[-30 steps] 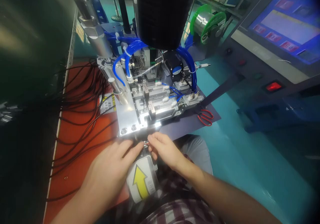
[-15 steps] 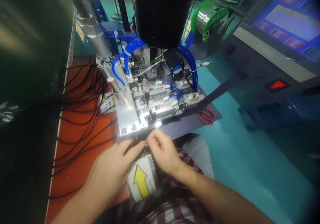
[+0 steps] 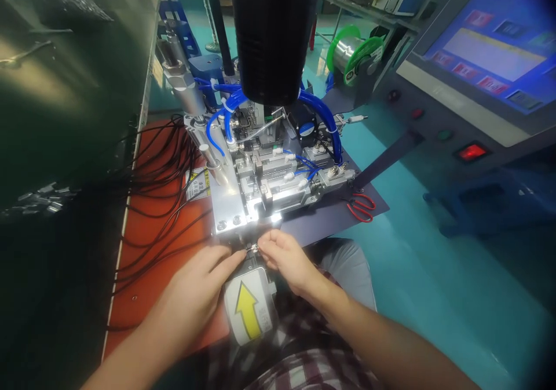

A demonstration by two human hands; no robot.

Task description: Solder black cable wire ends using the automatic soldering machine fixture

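A small shiny metal part (image 3: 253,248) sits at the front of the machine, between my hands. My right hand (image 3: 284,259) has its fingertips pinched on the part's right end; its other fingers are curled. From the left, my left hand (image 3: 197,283) reaches in with thumb and forefinger stretched and apart, the thumb tip close to the part's left end. Whether that thumb touches it I cannot tell. Right behind both hands stands the silver fixture (image 3: 229,207) with clamps and pneumatic cylinders. Just below them is a white plate with a yellow arrow (image 3: 248,312).
Black cables (image 3: 163,204) run over the orange-red surface (image 3: 174,320) at left. Red-handled pliers (image 3: 362,207) lie at the fixture's right. A black cylinder (image 3: 273,36) hangs overhead. Behind are blue air hoses (image 3: 321,109), a green wire spool (image 3: 350,54) and a control screen (image 3: 490,48).
My left thumb has drawn back slightly to the left, so more of the small metal part shows. My right hand keeps its pinch. The view has shifted a little.
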